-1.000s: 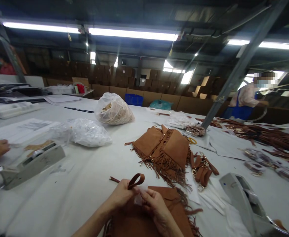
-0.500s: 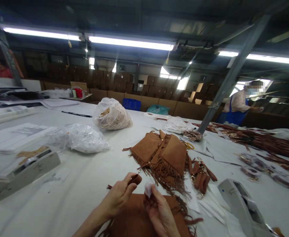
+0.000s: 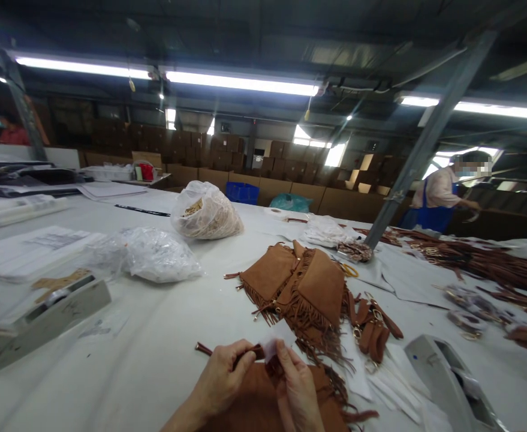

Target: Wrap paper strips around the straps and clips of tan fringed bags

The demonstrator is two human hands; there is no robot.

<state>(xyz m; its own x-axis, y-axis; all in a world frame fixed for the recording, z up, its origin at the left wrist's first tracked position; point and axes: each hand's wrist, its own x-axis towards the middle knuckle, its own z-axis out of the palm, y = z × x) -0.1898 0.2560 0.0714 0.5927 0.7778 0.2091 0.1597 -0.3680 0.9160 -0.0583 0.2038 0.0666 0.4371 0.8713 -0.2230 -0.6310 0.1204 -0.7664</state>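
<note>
My left hand [image 3: 222, 375] is closed around a narrow brown strap [image 3: 258, 350] above the near brown bag. A piece of thin white paper [image 3: 285, 331] is pinched in my right hand [image 3: 297, 381], against the strap's end; the fingers partly hide how the two meet. Under both hands lies a brown suede bag [image 3: 245, 405] with fringe on its right side. Just beyond, more fringed brown bags [image 3: 321, 279] are piled together. Folded brown straps with metal clasps [image 3: 373, 336] lie to their right.
Grey tape dispensers stand at left [image 3: 51, 324] and right [image 3: 452, 384]. A clear plastic bag [image 3: 159, 255] and a filled whitish sack [image 3: 209, 213] sit farther back. White strips [image 3: 393, 384] lie right of my hands. A slanted metal post [image 3: 425, 150] rises by a co-worker [image 3: 438, 195].
My hands have come closer together, bringing the white paper up to the strap. The paper now looks more spread out. The co-worker's arm at the right has shifted.
</note>
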